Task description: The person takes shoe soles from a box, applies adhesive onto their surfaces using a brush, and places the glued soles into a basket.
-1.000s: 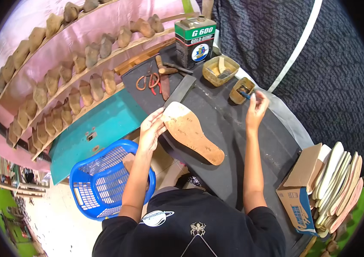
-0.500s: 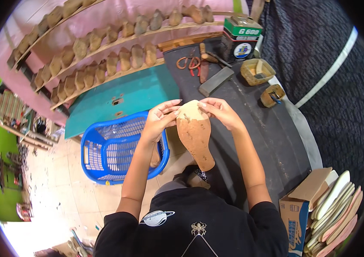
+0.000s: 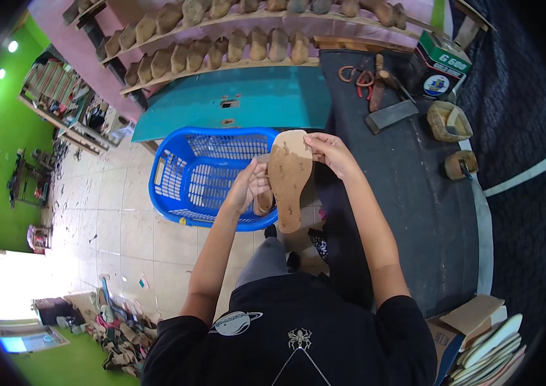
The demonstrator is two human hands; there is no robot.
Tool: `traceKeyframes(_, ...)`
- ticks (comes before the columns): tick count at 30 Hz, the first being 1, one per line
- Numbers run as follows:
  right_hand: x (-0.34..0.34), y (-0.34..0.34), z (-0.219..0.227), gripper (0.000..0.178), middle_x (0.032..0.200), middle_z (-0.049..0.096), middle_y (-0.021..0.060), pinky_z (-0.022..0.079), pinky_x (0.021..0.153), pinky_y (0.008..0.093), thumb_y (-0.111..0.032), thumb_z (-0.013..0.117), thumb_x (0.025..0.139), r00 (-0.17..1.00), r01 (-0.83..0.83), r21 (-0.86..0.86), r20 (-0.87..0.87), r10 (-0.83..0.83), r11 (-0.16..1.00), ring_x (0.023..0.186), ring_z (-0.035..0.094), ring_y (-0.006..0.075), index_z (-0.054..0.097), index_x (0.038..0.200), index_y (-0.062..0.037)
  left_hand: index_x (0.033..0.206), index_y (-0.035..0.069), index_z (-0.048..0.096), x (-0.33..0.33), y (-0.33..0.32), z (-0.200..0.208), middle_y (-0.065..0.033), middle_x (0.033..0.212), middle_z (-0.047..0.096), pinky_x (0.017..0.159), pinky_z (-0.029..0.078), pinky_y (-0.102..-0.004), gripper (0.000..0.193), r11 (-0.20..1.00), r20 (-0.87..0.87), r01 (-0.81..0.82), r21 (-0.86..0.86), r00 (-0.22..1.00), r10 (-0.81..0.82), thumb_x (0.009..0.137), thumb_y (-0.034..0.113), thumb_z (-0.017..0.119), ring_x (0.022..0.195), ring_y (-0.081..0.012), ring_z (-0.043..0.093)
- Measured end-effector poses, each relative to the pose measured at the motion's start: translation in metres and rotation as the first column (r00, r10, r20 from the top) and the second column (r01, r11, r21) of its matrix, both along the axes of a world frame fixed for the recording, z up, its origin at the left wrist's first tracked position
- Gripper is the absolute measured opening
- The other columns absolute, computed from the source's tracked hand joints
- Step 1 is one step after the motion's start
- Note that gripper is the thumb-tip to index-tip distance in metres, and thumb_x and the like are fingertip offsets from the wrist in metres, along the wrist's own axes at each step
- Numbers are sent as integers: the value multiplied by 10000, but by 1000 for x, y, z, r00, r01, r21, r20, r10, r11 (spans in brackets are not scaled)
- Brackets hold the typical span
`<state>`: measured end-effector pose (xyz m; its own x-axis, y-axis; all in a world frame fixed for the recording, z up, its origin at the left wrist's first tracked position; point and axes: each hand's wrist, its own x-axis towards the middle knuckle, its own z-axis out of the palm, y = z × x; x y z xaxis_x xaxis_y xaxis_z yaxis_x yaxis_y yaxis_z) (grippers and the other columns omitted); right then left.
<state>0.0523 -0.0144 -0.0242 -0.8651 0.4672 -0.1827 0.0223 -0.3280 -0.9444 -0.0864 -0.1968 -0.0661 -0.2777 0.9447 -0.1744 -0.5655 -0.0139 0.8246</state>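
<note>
A brown shoe insole (image 3: 290, 177) with a pale tan band across its wide end hangs upright in front of me, its narrow end pointing down. My right hand (image 3: 331, 154) pinches the upper right edge, thumb on the near face. Along the insole's left edge, the curled fingers of my left hand (image 3: 247, 188) grip it, their tips partly hidden. Dark spots mark the brown face. Behind and left of it stands a blue plastic basket (image 3: 180, 219) with a brown shoe-shaped piece (image 3: 263, 203) in its right end.
Right of me runs a dark-covered table (image 3: 414, 212) bearing pliers (image 3: 364, 83), a grey block (image 3: 392, 118), a square tin (image 3: 440, 64) and two small containers. Shelves of wooden shoe lasts (image 3: 237, 46) stand behind a teal cabinet (image 3: 273, 90). A cardboard box (image 3: 472, 318) sits lower right.
The view has swung left. The insole has turned more upright over the basket's right end. My left hand has slid from its top down to its left edge; the right still pinches the upper right.
</note>
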Motion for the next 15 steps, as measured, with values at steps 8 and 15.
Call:
traceKeyframes(8, -73, 17, -111, 207, 765, 589, -15, 457, 600, 196, -227, 616, 763, 981, 121, -132, 165, -98, 984, 660, 550, 48, 568, 901, -81, 1154, -23, 415, -42, -17, -107, -149, 1087, 507, 819, 417, -312, 672, 966, 143, -26, -255, 988, 64, 845, 548, 242, 940, -211, 532)
traceKeyframes(15, -121, 19, -206, 226, 769, 573, 39, 460, 519, 250, -133, 631, 743, 883, 360, -39, 336, -327, 932, 650, 559, 108, 514, 927, -73, 1240, -10, 337, -70, -6, -166, -154, 1244, 373, 954, 262, -366, 768, 934, 170, -30, -357, 981, 97, 798, 615, 280, 1126, -261, 364)
